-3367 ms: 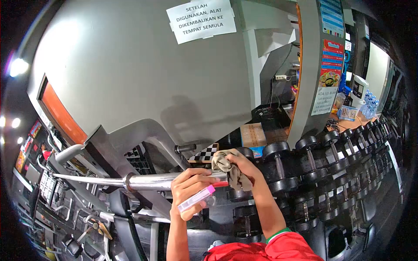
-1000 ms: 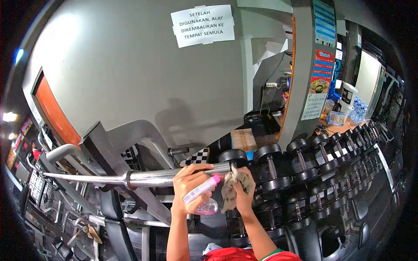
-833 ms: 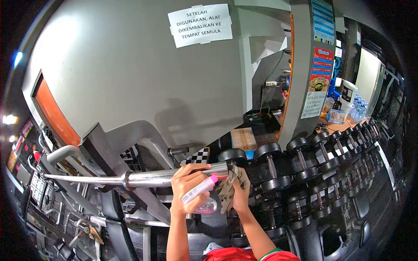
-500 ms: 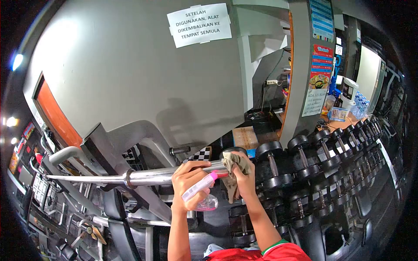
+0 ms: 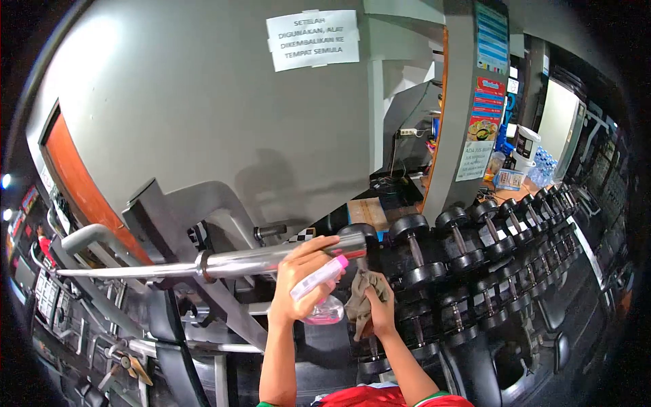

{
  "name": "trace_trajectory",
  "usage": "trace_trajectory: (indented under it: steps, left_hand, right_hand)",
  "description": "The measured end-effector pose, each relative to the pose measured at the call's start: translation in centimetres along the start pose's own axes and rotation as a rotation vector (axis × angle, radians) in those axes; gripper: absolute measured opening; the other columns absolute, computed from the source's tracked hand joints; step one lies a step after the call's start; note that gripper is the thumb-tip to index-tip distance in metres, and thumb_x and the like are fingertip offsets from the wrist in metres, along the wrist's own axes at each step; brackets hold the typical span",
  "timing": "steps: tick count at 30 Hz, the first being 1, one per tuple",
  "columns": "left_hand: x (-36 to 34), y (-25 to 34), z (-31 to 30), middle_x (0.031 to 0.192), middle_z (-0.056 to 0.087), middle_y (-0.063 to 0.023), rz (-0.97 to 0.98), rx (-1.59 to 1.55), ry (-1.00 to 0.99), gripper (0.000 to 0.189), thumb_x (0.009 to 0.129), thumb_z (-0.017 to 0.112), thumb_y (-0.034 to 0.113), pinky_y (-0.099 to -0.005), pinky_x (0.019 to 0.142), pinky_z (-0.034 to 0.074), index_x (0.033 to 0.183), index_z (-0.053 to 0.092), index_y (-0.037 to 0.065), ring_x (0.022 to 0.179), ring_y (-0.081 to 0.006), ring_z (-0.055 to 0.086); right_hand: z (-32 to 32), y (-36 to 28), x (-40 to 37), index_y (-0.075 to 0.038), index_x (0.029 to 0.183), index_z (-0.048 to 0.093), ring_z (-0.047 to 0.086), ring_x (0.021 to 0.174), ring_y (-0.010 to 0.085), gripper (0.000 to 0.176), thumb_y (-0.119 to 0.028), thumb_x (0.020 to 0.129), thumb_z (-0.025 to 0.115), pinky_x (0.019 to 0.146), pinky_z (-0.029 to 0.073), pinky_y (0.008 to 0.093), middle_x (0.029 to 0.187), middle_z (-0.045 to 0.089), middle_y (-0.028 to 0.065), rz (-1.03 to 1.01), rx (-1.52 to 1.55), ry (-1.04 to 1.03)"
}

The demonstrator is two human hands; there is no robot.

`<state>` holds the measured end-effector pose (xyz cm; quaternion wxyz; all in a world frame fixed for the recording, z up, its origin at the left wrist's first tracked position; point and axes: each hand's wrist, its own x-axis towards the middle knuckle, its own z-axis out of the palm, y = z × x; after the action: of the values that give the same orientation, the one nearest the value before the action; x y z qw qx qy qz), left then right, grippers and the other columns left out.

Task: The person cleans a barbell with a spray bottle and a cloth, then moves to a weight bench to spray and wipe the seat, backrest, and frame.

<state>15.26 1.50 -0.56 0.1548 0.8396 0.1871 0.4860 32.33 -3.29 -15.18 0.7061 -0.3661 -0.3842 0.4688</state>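
A clear spray bottle [image 5: 317, 279] with a white and pink head and a little pink liquid is in my left hand [image 5: 286, 298]. That hand's fingers also rest over the thick chrome sleeve of a barbell [image 5: 237, 263]. Just below the sleeve's right end, my right hand [image 5: 382, 313] is closed on a crumpled grey-brown cloth [image 5: 363, 302]. The cloth hangs down, apart from the bar. Part of the bottle is hidden behind my fingers.
The bar lies across a grey rack upright [image 5: 169, 230]. Rows of black dumbbells [image 5: 415, 251] line the right side. A padded black bench [image 5: 169, 339] stands at lower left. Behind is a grey wall [image 5: 224, 102] with a paper sign [image 5: 313, 41]; a cardboard box [image 5: 367, 211] sits near its base.
My right hand has taken the cloth off the bar's end and lowered it. The left hand stays on the bar with the spray bottle. The view has shifted slightly.
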Motion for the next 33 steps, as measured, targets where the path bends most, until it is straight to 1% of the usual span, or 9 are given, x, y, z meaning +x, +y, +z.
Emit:
trace_trajectory:
  steps: [1,4,9,16,17,21,25,29,33]
  left_hand:
    - [-0.8,0.0,-0.5,0.083,0.070,-0.0102,0.003,-0.040,-0.046,0.033,0.071,0.052,0.033,-0.0517,0.109,0.039,0.077,0.065,0.003,0.112,-0.0398,0.065]
    - [-5.0,1.5,-1.7,0.082,0.069,-0.0105,-0.125,-0.075,-0.024,0.027,0.069,0.056,0.027,-0.0510,0.107,0.043,0.077,0.064,0.002,0.109,-0.0392,0.066]
    - [-15.7,3.7,-7.3,0.082,0.072,-0.0121,-0.469,-0.149,-0.036,0.028,0.070,0.056,0.021,-0.0339,0.065,0.054,0.083,0.066,-0.001,0.070,-0.0253,0.070]
    - [-29.8,10.2,-16.4,0.080,0.068,-0.0115,-0.924,-0.254,0.373,0.046,0.076,0.056,0.035,-0.0299,0.057,0.052,0.092,0.067,-0.007,0.064,-0.0202,0.069]
    - [-31.7,11.4,-17.8,0.082,0.068,-0.0094,-0.926,-0.275,0.465,0.026,0.081,0.062,0.019,-0.0293,0.060,0.053,0.090,0.066,-0.005,0.066,-0.0163,0.067]
    - [-37.4,14.9,-21.7,0.080,0.065,-0.0078,-1.037,-0.237,0.750,0.028,0.083,0.062,0.023,-0.0286,0.055,0.048,0.091,0.064,-0.004,0.059,-0.0145,0.060]
    - [-41.9,17.6,-24.9,0.082,0.065,-0.0084,-1.134,-0.175,0.897,0.030,0.084,0.062,0.025,-0.0291,0.056,0.050,0.091,0.064,-0.004,0.062,-0.0150,0.060]
    - [-45.5,18.3,-27.0,0.084,0.063,-0.0089,-1.161,-0.157,1.015,0.031,0.086,0.060,0.025,-0.0298,0.056,0.051,0.093,0.064,-0.005,0.066,-0.0157,0.060]
    - [-49.2,16.8,-28.6,0.086,0.063,-0.0117,-1.181,-0.101,1.011,0.039,0.090,0.057,0.029,-0.0312,0.058,0.051,0.102,0.064,-0.007,0.061,-0.0193,0.064]
  right_hand:
    - [0.3,0.1,-1.0,-0.003,0.120,0.061,0.059,0.097,0.0094,0.024,-0.016,0.099,0.061,0.087,0.048,0.0283,0.107,0.064,0.0010,0.035,0.009,-0.016]
    - [1.8,1.4,-3.8,-0.003,0.123,0.059,0.060,0.099,0.0111,0.026,-0.015,0.100,0.059,0.088,0.048,0.0288,0.108,0.064,0.0013,0.107,0.044,-0.041]
    - [6.9,5.4,-8.8,-0.008,0.123,0.053,0.067,0.093,0.0180,0.026,-0.023,0.102,0.057,0.084,0.057,0.0346,0.105,0.064,0.0076,0.263,0.013,-0.110]
    - [17.1,12.6,-18.6,-0.010,0.126,0.056,0.062,0.105,0.0123,0.027,-0.021,0.102,0.059,0.093,0.050,0.0291,0.111,0.064,0.0019,0.442,0.030,-0.314]
    - [18.3,13.9,-20.0,-0.010,0.128,0.056,0.062,0.104,0.0123,0.030,-0.022,0.101,0.061,0.092,0.050,0.0289,0.111,0.063,0.0015,0.489,0.032,-0.340]
    - [24.1,15.3,-24.8,-0.010,0.127,0.055,0.064,0.102,0.0160,0.031,-0.024,0.100,0.062,0.091,0.051,0.0308,0.109,0.064,0.0028,0.594,0.130,-0.462]
    - [28.0,17.6,-27.9,-0.013,0.129,0.050,0.060,0.058,0.0143,0.029,-0.028,0.104,0.054,0.049,0.051,0.0275,0.084,0.063,0.0063,0.802,0.184,-0.494]
    - [30.2,20.6,-28.8,-0.013,0.131,0.050,0.057,0.058,0.0144,0.029,-0.027,0.105,0.050,0.050,0.049,0.0285,0.084,0.060,0.0061,0.866,0.133,-0.607]
    - [35.1,21.1,-28.7,-0.010,0.109,0.059,0.057,0.068,0.0110,0.025,-0.032,0.099,0.049,0.058,0.044,0.0231,0.087,0.059,0.0017,0.771,0.065,-0.633]
